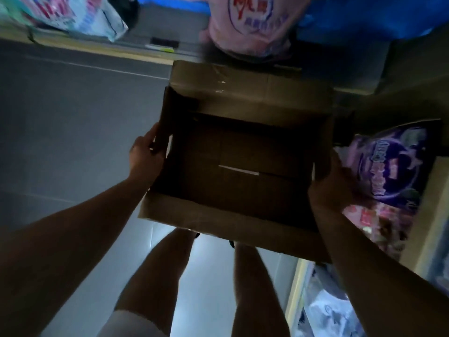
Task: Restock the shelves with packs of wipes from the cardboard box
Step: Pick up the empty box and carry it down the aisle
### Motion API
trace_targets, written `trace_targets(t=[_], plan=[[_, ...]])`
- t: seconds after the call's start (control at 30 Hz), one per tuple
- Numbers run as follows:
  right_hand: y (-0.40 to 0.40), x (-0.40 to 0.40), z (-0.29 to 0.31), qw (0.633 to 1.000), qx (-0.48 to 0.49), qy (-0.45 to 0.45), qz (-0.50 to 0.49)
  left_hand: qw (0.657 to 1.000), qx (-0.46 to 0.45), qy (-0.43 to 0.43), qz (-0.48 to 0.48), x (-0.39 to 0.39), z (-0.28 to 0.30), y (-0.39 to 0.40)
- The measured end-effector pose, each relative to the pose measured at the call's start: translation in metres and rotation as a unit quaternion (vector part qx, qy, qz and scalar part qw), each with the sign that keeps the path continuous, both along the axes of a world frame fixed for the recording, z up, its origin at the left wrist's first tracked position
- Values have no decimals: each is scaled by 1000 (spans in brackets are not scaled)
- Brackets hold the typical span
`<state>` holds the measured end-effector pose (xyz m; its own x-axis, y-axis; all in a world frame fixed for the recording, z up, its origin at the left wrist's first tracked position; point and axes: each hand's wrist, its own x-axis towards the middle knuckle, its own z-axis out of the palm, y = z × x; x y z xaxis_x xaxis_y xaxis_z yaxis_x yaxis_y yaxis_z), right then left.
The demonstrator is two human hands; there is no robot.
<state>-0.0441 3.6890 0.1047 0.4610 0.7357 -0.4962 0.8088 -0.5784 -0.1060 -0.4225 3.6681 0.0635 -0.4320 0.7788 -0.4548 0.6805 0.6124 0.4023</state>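
Note:
An open brown cardboard box (243, 98) hangs in front of me above the floor, its flaps spread. I see only its bare bottom inside, with no packs in it. My left hand (145, 154) grips the box's left wall, thumb over the edge. My right hand (331, 186) grips the right wall near the front corner. A purple pack (393, 164) lies on the shelf just right of my right hand. The picture is dim and blurred.
A pink pack (252, 23) and a blue pack (364, 18) sit on a shelf beyond the box. A pale printed pack (80, 15) is at the top left. More packs fill the right shelf (379, 224). Grey tiled floor (73, 130) spreads left. My legs stand below the box.

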Motion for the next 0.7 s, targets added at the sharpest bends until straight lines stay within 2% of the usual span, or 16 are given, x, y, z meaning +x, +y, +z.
trace_targets(t=[0.27, 0.5, 0.57, 0.7], plan=[[36, 19, -127, 995, 93, 27, -33, 999, 52, -4, -10, 14, -113, 47], [39, 28, -175, 990, 135, 22, -30, 997, 77, -3, 20, 34, -135, 38], [35, 28, -175, 993, 113, 32, -9, 998, 46, -2, 30, 37, -132, 42], [18, 22, -151, 998, -30, 45, 23, 998, -58, -31, 6, 42, -97, 42]])
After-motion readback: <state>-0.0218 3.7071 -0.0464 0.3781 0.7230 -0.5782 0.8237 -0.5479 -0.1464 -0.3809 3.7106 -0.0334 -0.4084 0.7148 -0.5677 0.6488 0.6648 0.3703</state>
